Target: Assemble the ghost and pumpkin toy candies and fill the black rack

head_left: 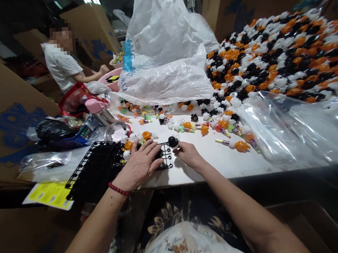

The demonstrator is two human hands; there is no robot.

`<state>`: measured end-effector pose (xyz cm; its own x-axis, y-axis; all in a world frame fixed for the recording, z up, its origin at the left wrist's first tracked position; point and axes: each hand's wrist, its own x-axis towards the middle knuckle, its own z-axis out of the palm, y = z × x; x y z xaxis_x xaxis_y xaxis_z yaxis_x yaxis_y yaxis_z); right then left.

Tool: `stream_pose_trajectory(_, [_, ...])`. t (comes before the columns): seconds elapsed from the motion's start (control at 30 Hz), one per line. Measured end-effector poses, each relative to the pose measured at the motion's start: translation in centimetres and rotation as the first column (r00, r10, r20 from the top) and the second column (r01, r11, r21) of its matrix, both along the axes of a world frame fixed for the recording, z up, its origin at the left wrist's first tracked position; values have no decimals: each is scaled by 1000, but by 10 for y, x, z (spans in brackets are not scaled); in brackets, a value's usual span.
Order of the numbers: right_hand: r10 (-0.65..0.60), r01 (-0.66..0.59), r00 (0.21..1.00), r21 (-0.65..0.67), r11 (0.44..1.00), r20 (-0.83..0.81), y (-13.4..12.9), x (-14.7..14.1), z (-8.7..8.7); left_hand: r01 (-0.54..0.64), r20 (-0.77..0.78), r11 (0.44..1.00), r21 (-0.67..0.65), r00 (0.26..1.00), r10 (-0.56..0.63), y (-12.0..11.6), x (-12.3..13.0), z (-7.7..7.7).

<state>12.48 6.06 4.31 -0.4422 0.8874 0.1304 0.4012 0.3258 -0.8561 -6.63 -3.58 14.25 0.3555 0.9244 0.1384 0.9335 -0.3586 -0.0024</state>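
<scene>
My left hand lies with its fingers stretched out flat over a small black plastic grid rack near the table's front edge. Orange, white and black toy pieces show around its fingertips, among them an orange piece. What lies under the palm is hidden. Between the fingertips of my right hand is a small toy with a round black top and white below, held at the rack's right end. More black racks are piled left of my left hand.
A big heap of orange, black and white toy pieces fills the right back. Candy-filled toy sticks lie scattered on the white table. Clear plastic bags lie at right, a large white bag stands behind. A co-worker sits at back left.
</scene>
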Motion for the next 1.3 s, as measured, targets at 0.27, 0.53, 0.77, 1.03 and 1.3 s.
stream_pose_trajectory(0.27, [86, -134, 970, -204, 970, -228, 18, -41, -15, -18, -23, 1000, -16, 1000, 17, 3, 1, 0])
stream_pose_trajectory(0.53, [192, -194, 981, -90, 977, -31, 22, -55, -2, -18, -30, 1000, -7, 999, 18, 2, -1, -1])
stream_pose_trajectory(0.77, [213, -211, 973, -32, 977, 92, 23, -55, 5, -3, -24, 999, 32, 1000, 4, 2, -4, -4])
stream_pose_trajectory(1.03, [263, -286, 933, 62, 956, 246, 15, -54, 12, -4, 14, 998, 67, 1000, 3, 0, -7, -6])
stream_pose_trajectory(1.3, [108, -183, 902, 143, 973, 419, -30, -41, 4, -6, -4, 990, 139, 1000, 7, -26, 4, 1])
